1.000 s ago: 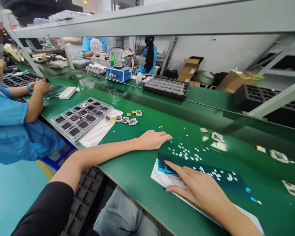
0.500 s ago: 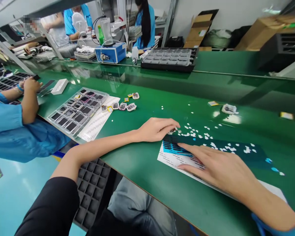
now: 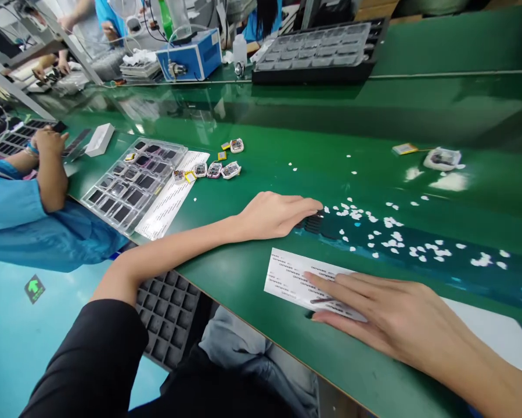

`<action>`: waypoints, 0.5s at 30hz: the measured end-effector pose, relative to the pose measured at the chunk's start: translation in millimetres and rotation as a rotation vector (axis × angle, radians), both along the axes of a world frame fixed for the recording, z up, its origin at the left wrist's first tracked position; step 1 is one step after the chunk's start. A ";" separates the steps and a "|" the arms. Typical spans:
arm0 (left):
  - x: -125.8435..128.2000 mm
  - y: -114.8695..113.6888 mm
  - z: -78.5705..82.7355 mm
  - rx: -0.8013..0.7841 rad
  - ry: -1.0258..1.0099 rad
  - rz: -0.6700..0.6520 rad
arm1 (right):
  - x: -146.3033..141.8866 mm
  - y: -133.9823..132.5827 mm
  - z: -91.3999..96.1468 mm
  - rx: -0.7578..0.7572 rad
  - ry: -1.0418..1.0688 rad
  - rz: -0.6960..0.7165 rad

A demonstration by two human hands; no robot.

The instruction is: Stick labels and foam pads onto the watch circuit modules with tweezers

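My left hand (image 3: 273,216) is closed, its fingertips at the left end of a blue film strip (image 3: 421,261) with dark narrow pieces (image 3: 313,223) at that end. Its fingertip contact is partly hidden. Small white pieces (image 3: 391,222) lie scattered on and behind the film. Nearer the front edge, my right hand (image 3: 391,313) has a white printed backing paper (image 3: 287,278) between fingers and thumb. The fingers lie over the paper, and the thumb is at its front edge. A thin dark strip (image 3: 321,300) shows on the paper by the fingers.
To the left are a clear tray (image 3: 132,180) of dark square parts, a printed sheet (image 3: 169,200) and several small white-cased devices (image 3: 215,169). Another device (image 3: 442,158) sits at right. A black tray (image 3: 313,72) stands behind. A co-worker's arm (image 3: 51,168) rests at left.
My right hand has drawn the printed paper toward the front edge, away from the blue film. The film stays by my left hand, which has hardly moved. The view has tilted down.
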State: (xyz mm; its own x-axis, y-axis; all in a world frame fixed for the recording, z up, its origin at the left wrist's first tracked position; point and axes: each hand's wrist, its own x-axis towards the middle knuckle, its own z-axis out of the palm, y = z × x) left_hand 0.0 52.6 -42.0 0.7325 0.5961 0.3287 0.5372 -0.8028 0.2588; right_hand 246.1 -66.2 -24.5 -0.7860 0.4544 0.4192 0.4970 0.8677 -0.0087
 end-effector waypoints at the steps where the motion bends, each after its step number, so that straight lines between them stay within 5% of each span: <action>1: 0.2 0.2 -0.6 0.007 -0.016 -0.006 | 0.4 -0.7 2.0 0.017 -0.004 -0.013; 9: 3.4 1.4 -0.7 -0.080 -0.135 -0.155 | 6.2 1.5 10.4 0.145 -0.093 -0.208; 15: 10.8 -13.2 5.1 -0.083 -0.190 -0.130 | 8.9 -3.2 8.8 0.203 0.038 -0.333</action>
State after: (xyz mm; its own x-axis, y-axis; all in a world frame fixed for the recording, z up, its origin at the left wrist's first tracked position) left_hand 10.8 39.4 -36.9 0.7345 0.5315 0.4218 0.3656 -0.8337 0.4138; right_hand 255.0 -69.4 -15.7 -0.5916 0.5872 0.5525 0.7545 0.6447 0.1227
